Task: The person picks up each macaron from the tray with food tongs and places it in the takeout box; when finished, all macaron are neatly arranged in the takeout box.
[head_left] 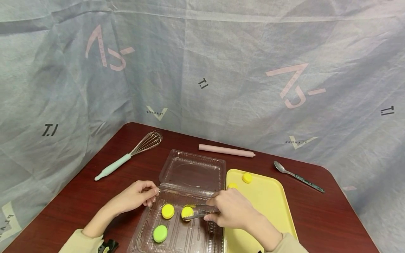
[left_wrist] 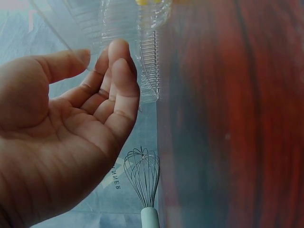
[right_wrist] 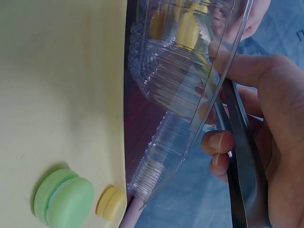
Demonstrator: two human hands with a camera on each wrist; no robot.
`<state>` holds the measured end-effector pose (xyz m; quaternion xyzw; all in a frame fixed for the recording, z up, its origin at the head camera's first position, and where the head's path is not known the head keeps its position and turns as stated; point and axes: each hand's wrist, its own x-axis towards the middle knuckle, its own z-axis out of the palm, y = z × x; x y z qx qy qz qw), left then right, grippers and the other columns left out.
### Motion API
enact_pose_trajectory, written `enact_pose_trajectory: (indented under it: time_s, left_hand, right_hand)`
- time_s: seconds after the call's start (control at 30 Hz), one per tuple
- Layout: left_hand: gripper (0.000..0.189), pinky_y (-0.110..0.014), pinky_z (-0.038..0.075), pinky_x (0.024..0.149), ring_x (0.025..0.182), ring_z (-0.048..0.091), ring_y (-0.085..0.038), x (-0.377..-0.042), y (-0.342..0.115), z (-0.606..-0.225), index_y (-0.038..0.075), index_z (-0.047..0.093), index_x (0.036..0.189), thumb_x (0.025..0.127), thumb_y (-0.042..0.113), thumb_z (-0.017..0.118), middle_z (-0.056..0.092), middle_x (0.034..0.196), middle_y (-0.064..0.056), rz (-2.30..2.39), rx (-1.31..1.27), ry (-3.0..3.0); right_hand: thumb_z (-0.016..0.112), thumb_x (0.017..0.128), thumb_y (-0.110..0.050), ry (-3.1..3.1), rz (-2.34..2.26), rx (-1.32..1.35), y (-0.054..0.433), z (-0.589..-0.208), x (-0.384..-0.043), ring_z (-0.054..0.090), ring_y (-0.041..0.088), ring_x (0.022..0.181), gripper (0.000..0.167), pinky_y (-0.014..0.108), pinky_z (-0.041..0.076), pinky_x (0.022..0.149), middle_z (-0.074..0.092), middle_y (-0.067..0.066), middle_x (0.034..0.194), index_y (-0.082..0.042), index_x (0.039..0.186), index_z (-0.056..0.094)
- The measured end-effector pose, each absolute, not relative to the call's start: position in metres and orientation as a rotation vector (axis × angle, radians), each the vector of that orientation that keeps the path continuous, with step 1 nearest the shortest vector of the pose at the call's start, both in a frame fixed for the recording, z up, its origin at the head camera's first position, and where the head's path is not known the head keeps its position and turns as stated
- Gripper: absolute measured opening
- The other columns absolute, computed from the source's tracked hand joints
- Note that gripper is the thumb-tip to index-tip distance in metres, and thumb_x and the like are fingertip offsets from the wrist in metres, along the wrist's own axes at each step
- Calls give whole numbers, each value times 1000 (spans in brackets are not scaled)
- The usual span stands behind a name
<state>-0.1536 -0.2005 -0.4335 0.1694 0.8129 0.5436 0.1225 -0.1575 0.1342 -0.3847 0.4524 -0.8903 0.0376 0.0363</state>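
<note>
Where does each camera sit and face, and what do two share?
Head: on the head, facing forward-down at the container; shows left hand, right hand, forearms.
Left wrist: on that wrist, facing the container's edge; shows left hand.
Right wrist: on that wrist, facing tongs; shows right hand, part of left hand.
Head and left wrist share the whisk.

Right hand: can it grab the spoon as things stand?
Probably not yet: the right hand holds the tongs around a yellow macaron, so it looks occupied. With the tongs down, the route to the spoon over the yellow tray seems free.
</note>
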Motion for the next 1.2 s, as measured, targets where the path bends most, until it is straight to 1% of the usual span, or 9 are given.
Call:
enact_pose_trajectory:
  time_s: [0.23,0.4,0.47,0.63,0.73,0.93,1.2]
  left_hand:
    - [19,-27,51,60,63,59,-14,-153,-200,-432,-2,65,98,103,14,55,61,76,-5,1583,502,2372]
    - [20,-27,51,61,63,60,-14,-153,-201,-431,-1,65,98,103,15,56,62,76,-5,1568,496,2379]
    - [20,-26,51,61,63,60,-14,-153,-201,-431,-1,65,98,103,16,56,62,76,-4,1567,497,2381]
    - [19,-27,51,60,63,59,-14,-153,-201,-432,-1,65,98,103,14,55,61,76,-4,1575,502,2375]
    - [19,-28,51,60,63,59,-14,-153,-201,-433,-1,65,99,103,14,55,61,76,-4,1576,494,2373]
    - [19,-28,51,60,63,59,-14,-153,-201,-432,-1,65,98,103,14,55,61,76,-4,1571,496,2377]
    - [21,-26,51,61,63,60,-14,-152,-201,-430,-1,65,97,103,16,56,62,76,-4,1551,490,2394]
  right_hand:
    - [79,83,-46,-2724,79,1384,134,-386,-157,26,-1,47,27,18,28,43,41,-18,58,-22,74,69]
    - [79,82,-45,-2721,71,1379,134,-387,-157,27,-1,47,26,19,30,44,52,-16,62,-19,86,77]
    - [79,82,-46,-2717,63,1380,134,-387,-157,27,-1,47,27,19,30,44,52,-16,62,-19,85,77]
    - [79,82,-47,-2699,41,1383,134,-388,-157,26,-1,47,27,19,29,44,41,-19,58,-21,76,71]
    - [79,82,-47,-2691,32,1382,133,-388,-157,27,-1,47,27,19,29,44,43,-19,59,-21,77,71]
    - [79,82,-47,-2688,23,1384,133,-388,-156,31,0,47,27,20,32,45,52,-17,62,-20,82,75]
    - [78,83,-47,-2699,36,1380,133,-390,-156,29,0,47,27,20,31,45,46,-19,60,-21,80,73]
